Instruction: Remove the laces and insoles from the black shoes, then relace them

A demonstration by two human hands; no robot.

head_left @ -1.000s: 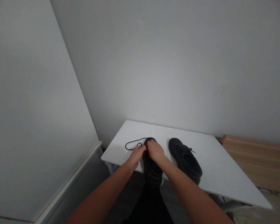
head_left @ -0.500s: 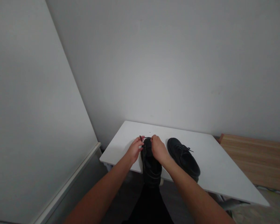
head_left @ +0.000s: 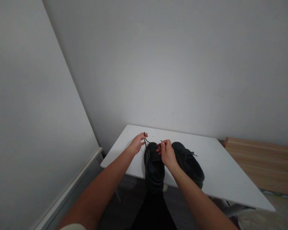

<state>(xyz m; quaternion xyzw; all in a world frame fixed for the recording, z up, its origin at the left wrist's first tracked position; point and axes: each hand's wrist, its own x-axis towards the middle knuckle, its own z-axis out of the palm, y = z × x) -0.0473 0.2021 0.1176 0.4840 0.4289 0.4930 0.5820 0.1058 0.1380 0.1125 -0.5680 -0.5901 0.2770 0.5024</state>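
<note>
A black shoe [head_left: 155, 169] points away from me on the white table [head_left: 230, 172]. Its dark shoelace [head_left: 145, 140] rises at the left side, held between the fingers of my left hand [head_left: 137, 143], a little above and left of the toe. Over the right side of the same shoe, my right hand [head_left: 167, 152] pinches the other lace, whose tip [head_left: 161, 141] pokes out past the thumb. To the right lies a second black shoe [head_left: 189, 163], its lace tied in a bow; my right wrist passes close to it.
A pale wall [head_left: 172, 70] stands behind the table, and a white panel [head_left: 38, 111] with a ledge [head_left: 72, 188] is at the left. Beyond the table's right end is a wooden board [head_left: 261, 163]. Dark trousers [head_left: 153, 210] show below.
My left hand has moved up and left, drawing the lace out from the shoe. My right hand has shifted right, off the shoe's middle, with a lace end now showing.
</note>
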